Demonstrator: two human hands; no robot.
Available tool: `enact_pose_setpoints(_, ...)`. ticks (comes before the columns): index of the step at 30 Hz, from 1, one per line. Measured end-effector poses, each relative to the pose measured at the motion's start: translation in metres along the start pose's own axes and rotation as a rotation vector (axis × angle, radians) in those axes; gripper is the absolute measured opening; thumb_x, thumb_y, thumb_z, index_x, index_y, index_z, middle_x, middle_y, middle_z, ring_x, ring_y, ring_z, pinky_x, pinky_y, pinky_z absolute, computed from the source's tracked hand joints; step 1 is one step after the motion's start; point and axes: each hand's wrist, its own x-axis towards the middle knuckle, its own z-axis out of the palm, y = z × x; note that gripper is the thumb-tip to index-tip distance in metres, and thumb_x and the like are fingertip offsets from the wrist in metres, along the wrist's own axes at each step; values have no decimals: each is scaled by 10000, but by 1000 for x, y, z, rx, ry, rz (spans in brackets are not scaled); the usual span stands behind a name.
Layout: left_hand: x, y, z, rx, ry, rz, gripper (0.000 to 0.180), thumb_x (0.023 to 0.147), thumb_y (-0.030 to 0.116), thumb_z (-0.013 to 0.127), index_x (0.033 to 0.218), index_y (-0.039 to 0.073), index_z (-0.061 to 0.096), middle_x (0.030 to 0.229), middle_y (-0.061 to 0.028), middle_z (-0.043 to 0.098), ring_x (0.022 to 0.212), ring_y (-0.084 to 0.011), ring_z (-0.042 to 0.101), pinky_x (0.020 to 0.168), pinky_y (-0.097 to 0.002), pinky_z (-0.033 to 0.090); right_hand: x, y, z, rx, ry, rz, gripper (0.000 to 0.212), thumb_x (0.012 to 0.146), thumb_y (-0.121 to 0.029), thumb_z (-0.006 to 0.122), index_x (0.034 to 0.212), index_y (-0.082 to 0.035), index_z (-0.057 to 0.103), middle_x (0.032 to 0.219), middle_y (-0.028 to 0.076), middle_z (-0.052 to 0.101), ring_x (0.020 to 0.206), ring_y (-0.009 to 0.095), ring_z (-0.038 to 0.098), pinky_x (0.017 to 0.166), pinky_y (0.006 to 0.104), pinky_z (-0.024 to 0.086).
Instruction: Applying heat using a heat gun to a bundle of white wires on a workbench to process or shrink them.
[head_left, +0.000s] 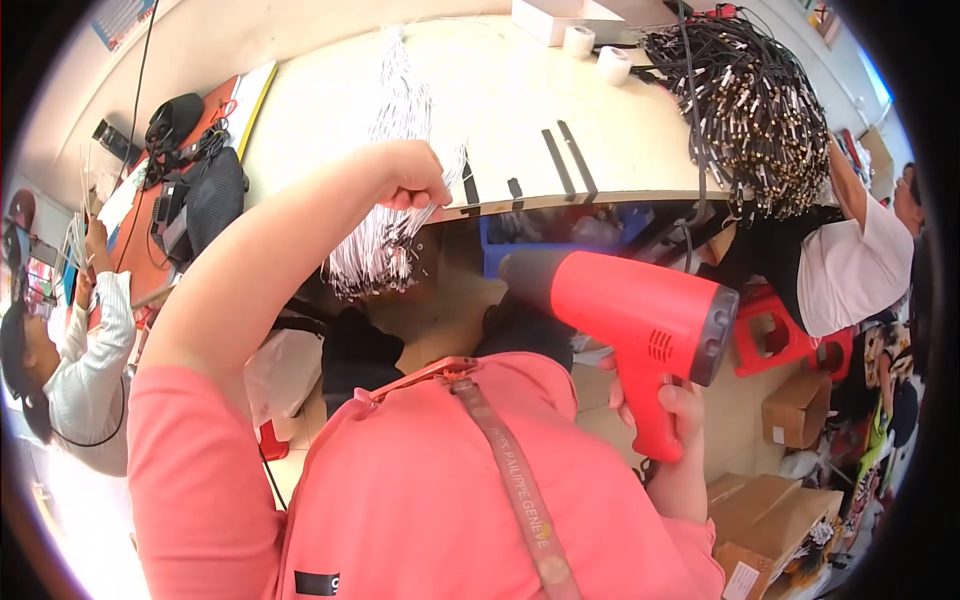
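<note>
While seen from above through the head camera, observed as follows. Left hand (415,185): closed in a fist on a bundle of white cables (385,225), at the front edge of the pale workbench (520,110). Bundle lying across the bench top from the far side, running under the fist and hanging over the edge, loose ends dangling below. Right hand (675,415): wrapped tight round the grip of a red heat gun (625,310), held below bench level, well apart from the left hand. Dark nozzle of the gun pointing left, toward the hanging cable ends, near them but not touching. Short black strips (565,160) lying on the bench just right of the fist. Large heap of black cables (755,105) piled at the right end of the bench, spilling over the edge. Two rolls of white tape (600,55) at the far side of the bench. Cardboard boxes (785,475) on the floor at lower right. Red plastic stool (775,335) beside the gun. Another person in a white top (850,270) at the right; a further person in a white sleeve (95,360) at the left.
</note>
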Motion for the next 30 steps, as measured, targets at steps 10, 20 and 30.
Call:
enact_pose_setpoints(10,-3,-13,30,-664,8,98,89,879,98,562,883,50,488,675,-26,536,486,-70,418,411,-209,301,8,0,3,117,-41,26,746,718,-334,687,1240,107,387,1033,284,566,583,220,596,428,246,467)
enact_pose_setpoints(20,-1,-33,47,-636,267,127,300,841,319,637,705,124,453,515,59,370,408,-44,221,392,-225,160,13,0,10,96,-94,-20,744,730,-329,680,1250,110,378,1034,280,559,601,233,598,415,251,458)
enact_pose_setpoints(30,2,-39,49,-514,403,172,343,852,371,615,674,125,455,504,67,343,412,-43,223,391,-233,153,35,-4,18,48,-238,104,739,736,-319,679,1251,115,374,1080,288,551,668,237,613,439,256,479)
